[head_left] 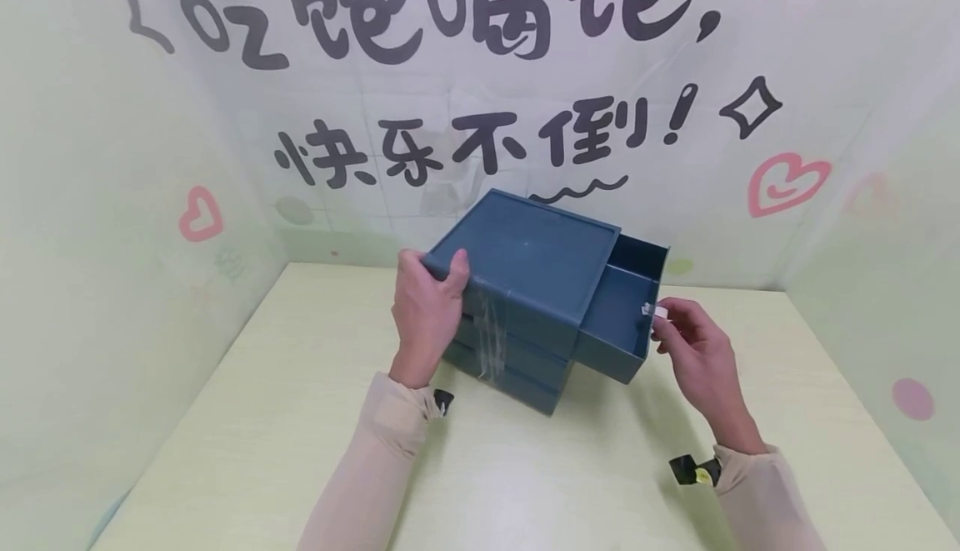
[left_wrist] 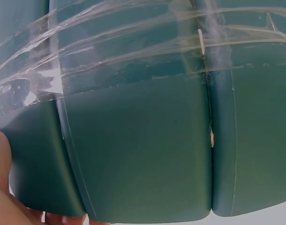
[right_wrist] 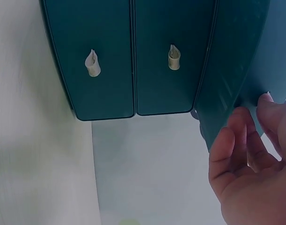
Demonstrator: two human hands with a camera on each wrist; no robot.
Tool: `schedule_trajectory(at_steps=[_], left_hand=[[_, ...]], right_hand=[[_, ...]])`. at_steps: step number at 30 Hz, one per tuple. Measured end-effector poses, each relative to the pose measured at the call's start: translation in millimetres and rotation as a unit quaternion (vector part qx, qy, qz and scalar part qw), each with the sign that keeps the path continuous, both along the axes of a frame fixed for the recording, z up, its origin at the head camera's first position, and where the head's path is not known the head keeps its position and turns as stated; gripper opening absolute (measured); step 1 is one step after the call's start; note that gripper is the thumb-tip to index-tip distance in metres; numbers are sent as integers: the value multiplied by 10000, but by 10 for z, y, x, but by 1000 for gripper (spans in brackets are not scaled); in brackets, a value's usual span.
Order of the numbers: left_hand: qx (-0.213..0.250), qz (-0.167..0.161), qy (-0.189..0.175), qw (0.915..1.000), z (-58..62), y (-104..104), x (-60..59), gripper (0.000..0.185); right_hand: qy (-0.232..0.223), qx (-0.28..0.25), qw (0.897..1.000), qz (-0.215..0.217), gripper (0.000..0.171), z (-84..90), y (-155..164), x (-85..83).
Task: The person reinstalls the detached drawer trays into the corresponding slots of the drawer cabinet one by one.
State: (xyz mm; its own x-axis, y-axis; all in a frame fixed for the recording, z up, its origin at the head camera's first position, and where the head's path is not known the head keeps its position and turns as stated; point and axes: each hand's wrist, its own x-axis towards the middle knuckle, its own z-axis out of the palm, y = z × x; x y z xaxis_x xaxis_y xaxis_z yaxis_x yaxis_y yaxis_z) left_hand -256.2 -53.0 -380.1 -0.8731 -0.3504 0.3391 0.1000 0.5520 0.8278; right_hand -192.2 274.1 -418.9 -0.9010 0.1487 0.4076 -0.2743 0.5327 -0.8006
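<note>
The blue drawer cabinet (head_left: 525, 284) stands near the middle of the pale table (head_left: 300, 451), turned so that its drawer fronts face toward about 4 o'clock. The left hand (head_left: 426, 313) grips the cabinet's corner at 9 o'clock, with the thumb curled over the top edge and the fingers wrapped on the side, next to some strips of clear tape (head_left: 491, 330). The top drawer (head_left: 622, 309) is pulled out toward 3 o'clock, and the right hand (head_left: 693, 351) pinches its small white tab (head_left: 649, 309) between thumb and fingertips. I think the main risk is that the drawer comes out completely and drops on the table, because the tab is tiny and the pinch is light. If the left hand loosens, the whole cabinet can slide or tip toward 3 o'clock. The tab itself may also tear off. The two lower drawers (right_wrist: 133, 61) are closed.
</note>
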Motion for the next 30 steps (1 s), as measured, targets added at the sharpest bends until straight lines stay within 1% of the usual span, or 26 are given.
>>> schedule_trajectory(at_steps=[2,5,7,10,14,20,30], left_hand=[[-2,20,1,10000,-8,-11,5,61],[12,-3,2,10000,-10,-18,4,62],[15,-30,-2,10000,-8,-18,-1,62],[6,-52,3,10000,-8,-16,-10,63],[4,-61,2,10000,-10,-13,-12,63],[11,-63,-9,10000,-20,-16,-13,64],[14,-51,53,10000,-26,-17,-16,62]], right_hand=[[23,17,10000,-17,24,-14,-20,-10],[201,28,9998,8,25,-28,-43,-32],[334,-9,9994,81,26,-33,-57,-51],[457,-225,9984,265,28,-35,-87,-85],[445,-398,9975,378,28,-36,-138,-117],[400,-289,9982,342,27,-30,-201,-142],[430,-354,9978,367,24,-26,-271,-189]])
